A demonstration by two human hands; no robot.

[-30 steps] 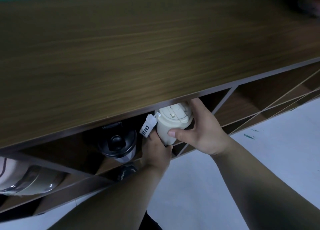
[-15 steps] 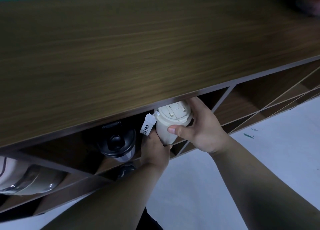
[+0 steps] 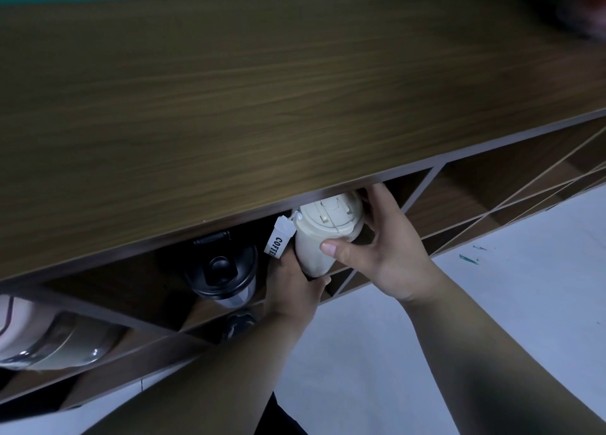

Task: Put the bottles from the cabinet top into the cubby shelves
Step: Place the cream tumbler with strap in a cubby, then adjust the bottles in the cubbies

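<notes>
2 hands [image 3: 344,257] gripping cream bottle [image 3: 323,237], tilted, lid toward camera, at cubby shelves [image 3: 423,188]

2 bare forearms, left hand [image 3: 292,290] and right hand [image 3: 390,254] ungloved, sleeveless

I'm looking down at the wood-grain cabinet top [image 3: 262,100], bare across its visible span. Beneath its front edge the cubby shelves [image 3: 436,201] are running rightward. A black-lidded shaker bottle [image 3: 220,275] is sitting in one cubby; a pale rounded container [image 3: 39,339] is lying further left. White floor [image 3: 492,290] is showing below
</notes>
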